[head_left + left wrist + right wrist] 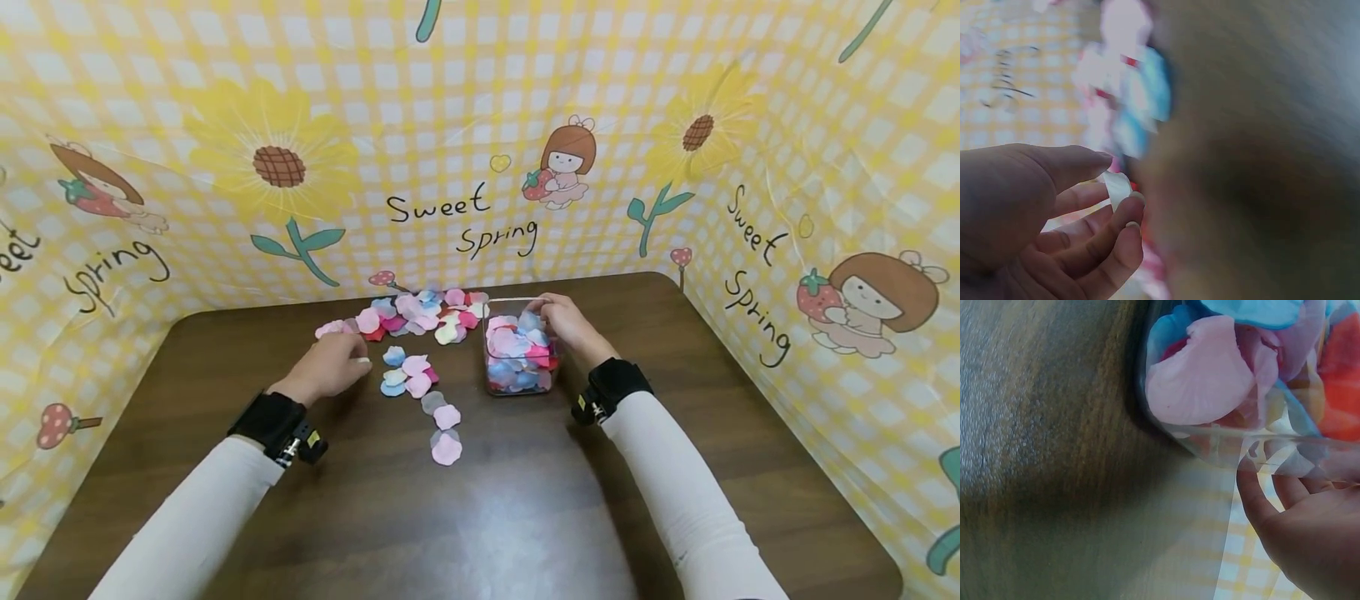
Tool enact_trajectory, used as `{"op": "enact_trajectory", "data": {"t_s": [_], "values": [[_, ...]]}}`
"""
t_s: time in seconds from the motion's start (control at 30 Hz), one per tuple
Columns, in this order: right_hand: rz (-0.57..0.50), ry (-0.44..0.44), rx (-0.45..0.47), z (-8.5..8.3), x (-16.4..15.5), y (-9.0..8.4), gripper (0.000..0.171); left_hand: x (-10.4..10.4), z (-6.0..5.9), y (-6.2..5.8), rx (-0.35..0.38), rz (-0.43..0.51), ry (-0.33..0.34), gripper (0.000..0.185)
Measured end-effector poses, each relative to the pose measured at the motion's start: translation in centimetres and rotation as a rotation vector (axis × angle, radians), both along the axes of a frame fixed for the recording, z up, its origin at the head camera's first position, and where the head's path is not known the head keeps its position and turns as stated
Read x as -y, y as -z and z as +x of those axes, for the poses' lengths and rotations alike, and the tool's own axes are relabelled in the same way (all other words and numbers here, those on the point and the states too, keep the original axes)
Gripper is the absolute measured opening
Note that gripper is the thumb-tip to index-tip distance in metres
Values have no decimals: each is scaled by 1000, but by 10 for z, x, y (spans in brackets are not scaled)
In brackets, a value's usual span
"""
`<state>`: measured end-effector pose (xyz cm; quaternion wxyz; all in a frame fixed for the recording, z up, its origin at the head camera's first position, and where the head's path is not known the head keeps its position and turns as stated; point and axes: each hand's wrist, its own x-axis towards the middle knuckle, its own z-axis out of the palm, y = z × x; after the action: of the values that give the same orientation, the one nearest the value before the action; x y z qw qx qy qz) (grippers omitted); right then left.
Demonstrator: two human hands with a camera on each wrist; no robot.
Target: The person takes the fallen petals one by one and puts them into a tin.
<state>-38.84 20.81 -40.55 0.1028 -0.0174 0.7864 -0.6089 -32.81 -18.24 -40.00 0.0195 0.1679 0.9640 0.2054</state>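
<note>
My left hand (326,367) pinches a white petal (1117,187) between thumb and fingertips, just left of a small group of loose petals on the table. At the right rim of a clear plastic box (519,390), my right hand (567,323) grips with bent fingers. Pink, blue and red artificial petals (513,342) fill much of the box. The right wrist view shows a pale pink petal (1200,381) through the clear wall, with the fingertips right at the rim.
A row of mixed petals (412,310) lies along the back of the brown table (525,475). Some pale pink and greyish petals (447,450) trail toward the front. A yellow checked cloth (450,125) stands behind and at both sides.
</note>
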Motion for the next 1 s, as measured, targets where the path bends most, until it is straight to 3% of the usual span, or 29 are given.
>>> {"op": "enact_trajectory", "data": {"t_s": [0.17, 0.27, 0.33, 0.43, 0.57, 0.67, 0.77, 1.0], "values": [[11, 17, -28, -1, -10, 5, 38, -48, -2, -40, -120, 70, 94, 12], [9, 33, -31, -2, -13, 5, 38, -89, -5, -65, -123, 111, 178, 21], [0, 41, -28, -2, -11, 6, 38, -116, -8, -76, -120, 134, 233, 24], [-4, 34, -25, -4, -6, 7, 38, -152, -14, -80, -128, 142, 289, 23], [-11, 7, -25, -5, 5, 9, 38, -177, -27, -72, -143, 108, 324, 20], [-19, -8, -16, -6, 12, 10, 38, -178, -34, -65, -119, 105, 326, 25], [-6, -7, -6, -5, 12, 10, 38, -164, -36, -64, -102, 126, 310, 31], [16, 17, -21, -2, 0, 8, 40, -92, -37, -69, -108, 103, 211, 29]]}}
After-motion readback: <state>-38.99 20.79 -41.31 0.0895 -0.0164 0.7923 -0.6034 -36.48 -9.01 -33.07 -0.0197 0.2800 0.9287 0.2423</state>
